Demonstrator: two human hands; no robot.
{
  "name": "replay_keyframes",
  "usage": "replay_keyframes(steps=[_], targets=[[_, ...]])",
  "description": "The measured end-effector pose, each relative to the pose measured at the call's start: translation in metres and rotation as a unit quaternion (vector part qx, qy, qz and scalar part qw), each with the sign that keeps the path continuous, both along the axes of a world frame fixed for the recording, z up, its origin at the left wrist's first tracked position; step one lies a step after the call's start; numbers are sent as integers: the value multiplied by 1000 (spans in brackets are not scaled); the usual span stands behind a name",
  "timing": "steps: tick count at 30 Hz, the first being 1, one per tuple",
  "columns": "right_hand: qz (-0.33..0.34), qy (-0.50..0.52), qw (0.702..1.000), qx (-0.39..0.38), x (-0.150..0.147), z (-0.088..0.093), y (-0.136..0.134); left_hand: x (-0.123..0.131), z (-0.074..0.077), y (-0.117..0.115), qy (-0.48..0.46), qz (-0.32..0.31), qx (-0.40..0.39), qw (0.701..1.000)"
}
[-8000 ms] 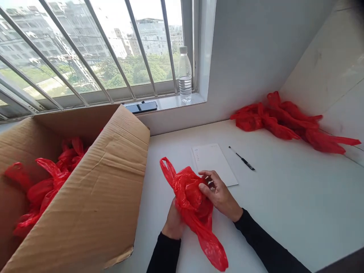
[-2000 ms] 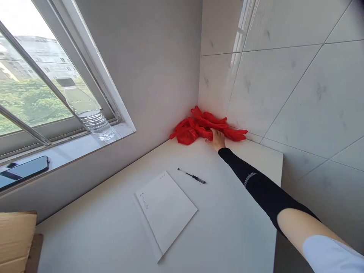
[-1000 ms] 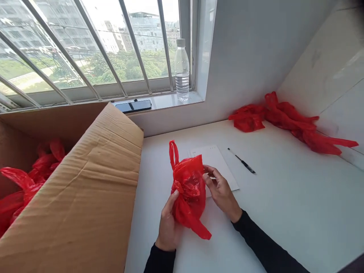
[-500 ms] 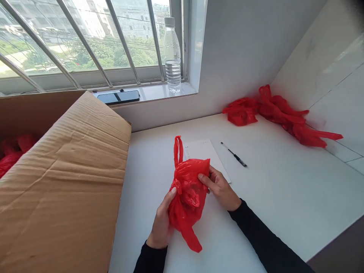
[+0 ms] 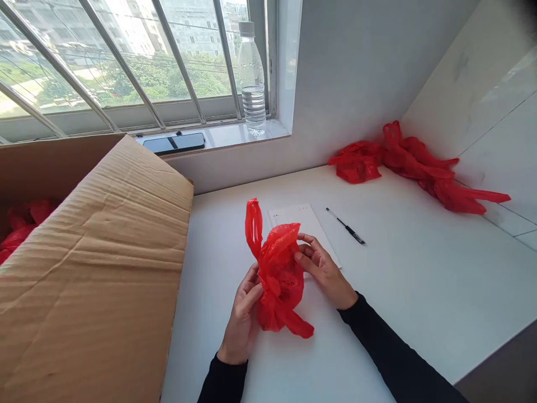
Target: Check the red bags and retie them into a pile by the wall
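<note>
A crumpled red plastic bag [image 5: 280, 280] is held up between my two hands above the white table. One looped handle stands up at its upper left, and a loose end hangs at the lower right. My left hand [image 5: 243, 310] grips the bag's left side, thumb in front. On the opposite side, my right hand [image 5: 323, 271] pinches the bag's edge between thumb and fingers. Whatever the bag contains, if anything, cannot be made out. Partly hidden behind it lies a sheet of white paper [image 5: 300, 215] with small writing, and a black pen [image 5: 346, 226] rests to the right.
At left stands a large cardboard box [image 5: 104, 252] with red bags [image 5: 20, 235] inside. More red plastic bags [image 5: 423, 165] lie by the wall on the white table [image 5: 419, 268]. A phone [image 5: 174, 144] and a water bottle [image 5: 253, 84] occupy the windowsill.
The red bag has been turned and bunched up in my hands; its hanging end has swung up to the right. Its handle loop has shifted left and spread wider.
</note>
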State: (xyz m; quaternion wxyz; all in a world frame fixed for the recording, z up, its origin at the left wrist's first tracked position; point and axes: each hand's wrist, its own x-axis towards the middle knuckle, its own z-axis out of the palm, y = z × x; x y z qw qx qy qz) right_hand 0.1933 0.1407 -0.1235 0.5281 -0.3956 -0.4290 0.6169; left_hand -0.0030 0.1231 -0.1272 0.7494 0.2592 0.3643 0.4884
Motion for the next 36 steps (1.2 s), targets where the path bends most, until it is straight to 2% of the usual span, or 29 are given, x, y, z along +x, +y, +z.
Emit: replay_keyframes(steps=[3,8,17,23,30,36], targets=[[23,-15,1000,4,-1,-1,-1,1,1,0,5,-11,15,1000],[51,-31,998,22,-3,1,-4,5,-2,-4,17,-23,-5,1000],[102,-54,993,4,-5,-3,-6,4,-3,-3,20,40,9,999],[82,-39,996,11,-6,-3,-6,9,-4,-2,21,40,-1,999],[9,-4,1000,-10,-7,-10,-4,8,-3,-2,8,6,-8,1000],[72,18,997,-26,-7,-7,-4,8,-1,1,2,21,6,1000]])
